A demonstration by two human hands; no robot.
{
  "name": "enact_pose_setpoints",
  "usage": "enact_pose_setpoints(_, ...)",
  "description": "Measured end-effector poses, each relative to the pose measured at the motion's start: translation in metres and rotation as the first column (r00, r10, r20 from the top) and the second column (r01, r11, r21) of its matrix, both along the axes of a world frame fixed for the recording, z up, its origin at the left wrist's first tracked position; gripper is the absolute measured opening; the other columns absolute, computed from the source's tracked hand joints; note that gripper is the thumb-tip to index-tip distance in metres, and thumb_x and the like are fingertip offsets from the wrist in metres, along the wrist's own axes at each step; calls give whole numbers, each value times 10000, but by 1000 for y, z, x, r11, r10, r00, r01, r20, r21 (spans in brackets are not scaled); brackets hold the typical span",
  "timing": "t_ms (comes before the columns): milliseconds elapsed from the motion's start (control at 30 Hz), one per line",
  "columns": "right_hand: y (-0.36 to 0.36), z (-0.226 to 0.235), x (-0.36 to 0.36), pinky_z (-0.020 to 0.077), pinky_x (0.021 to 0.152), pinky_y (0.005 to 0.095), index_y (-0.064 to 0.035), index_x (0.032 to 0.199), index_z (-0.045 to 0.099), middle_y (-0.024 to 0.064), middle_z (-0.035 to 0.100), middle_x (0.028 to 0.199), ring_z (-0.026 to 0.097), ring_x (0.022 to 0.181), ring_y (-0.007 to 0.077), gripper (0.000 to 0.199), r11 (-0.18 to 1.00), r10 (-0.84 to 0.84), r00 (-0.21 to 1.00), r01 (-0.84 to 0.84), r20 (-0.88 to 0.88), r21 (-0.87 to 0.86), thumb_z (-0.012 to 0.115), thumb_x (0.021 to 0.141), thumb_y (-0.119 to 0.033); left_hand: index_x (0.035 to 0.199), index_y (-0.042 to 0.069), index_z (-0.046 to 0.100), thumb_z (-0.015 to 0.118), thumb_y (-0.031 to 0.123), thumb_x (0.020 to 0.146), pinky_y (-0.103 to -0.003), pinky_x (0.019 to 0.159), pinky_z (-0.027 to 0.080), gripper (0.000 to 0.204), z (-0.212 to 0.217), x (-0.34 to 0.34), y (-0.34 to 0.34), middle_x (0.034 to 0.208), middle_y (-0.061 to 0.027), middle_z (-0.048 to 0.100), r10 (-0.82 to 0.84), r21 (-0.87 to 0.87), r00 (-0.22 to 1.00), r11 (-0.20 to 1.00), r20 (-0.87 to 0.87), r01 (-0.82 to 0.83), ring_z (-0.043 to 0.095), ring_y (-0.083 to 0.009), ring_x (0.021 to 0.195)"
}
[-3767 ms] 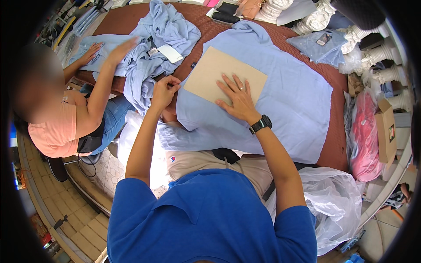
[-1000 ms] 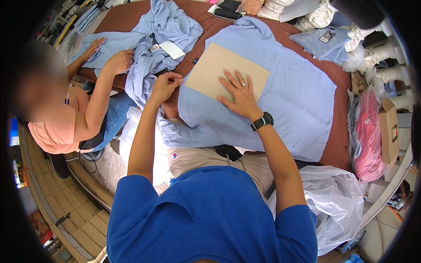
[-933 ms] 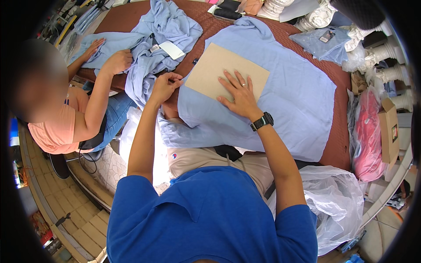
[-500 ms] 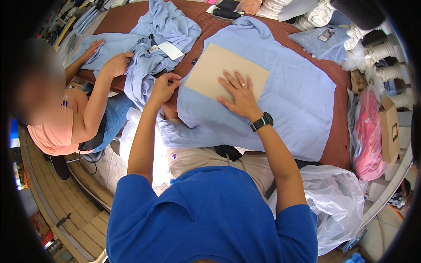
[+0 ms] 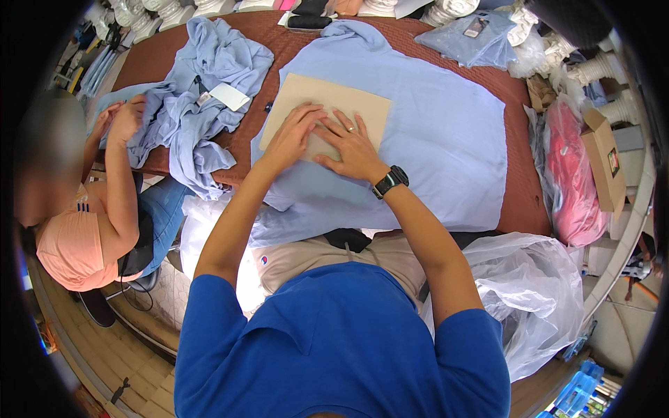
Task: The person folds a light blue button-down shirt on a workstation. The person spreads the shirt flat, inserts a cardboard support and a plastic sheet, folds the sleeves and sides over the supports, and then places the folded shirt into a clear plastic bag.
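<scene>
A light blue shirt [image 5: 439,132] lies spread over the brown-covered table, its near edge hanging over my lap. On its left part rests a flat beige cardboard sheet [image 5: 334,89], set at a slant. Both my hands are on the sheet, side by side, and neither grips anything. My left hand [image 5: 295,131] lies with its fingers stretched toward the sheet's middle, almost touching the other hand. Pressed flat beside it is my right hand [image 5: 348,145], fingers spread, with a ring on one finger and a black watch at the wrist.
To the left, a co-worker in a peach top [image 5: 83,244] handles a rumpled blue garment [image 5: 202,104] bearing a white tag [image 5: 229,96]. Bagged blue clothing [image 5: 474,40] sits at the back right. Red bagged goods [image 5: 573,174], an open carton [image 5: 605,157] and clear plastic [image 5: 526,292] flank my right.
My left hand has moved from the sheet's left edge onto its surface. My right hand stays on the sheet. The co-worker's hands have drawn together. The whole view has shifted.
</scene>
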State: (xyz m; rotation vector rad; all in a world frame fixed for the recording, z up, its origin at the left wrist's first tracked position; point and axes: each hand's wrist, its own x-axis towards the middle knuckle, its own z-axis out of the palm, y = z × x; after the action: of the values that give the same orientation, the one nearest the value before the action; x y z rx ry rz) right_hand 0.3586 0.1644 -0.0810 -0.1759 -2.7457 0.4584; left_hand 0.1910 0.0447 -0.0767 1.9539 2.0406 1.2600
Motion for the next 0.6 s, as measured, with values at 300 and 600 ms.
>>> enact_pose_setpoints(300,11,1,5,184,1172,619,-137,1365,587,102,490,1487,326,1441,363,595,982,-81,991,61,-103,-180,703,859,-428,1261,78,609,503,-71,892,-436,1105,383,412,-2,5,0,1359,-112,547,12,-14,1000,1000,2,-12,453,-328,1342)
enact_pose_setpoints(600,34,-2,43,227,1155,610,-131,1348,606,76,481,1504,339,1415,388,538,929,-369,923,362,-105,-84,693,886,-393,1232,80,636,545,-90,823,-427,1105,390,453,-8,2,-3,1359,-110,549,30,-13,992,999,-120,-31,453,-327,1346)
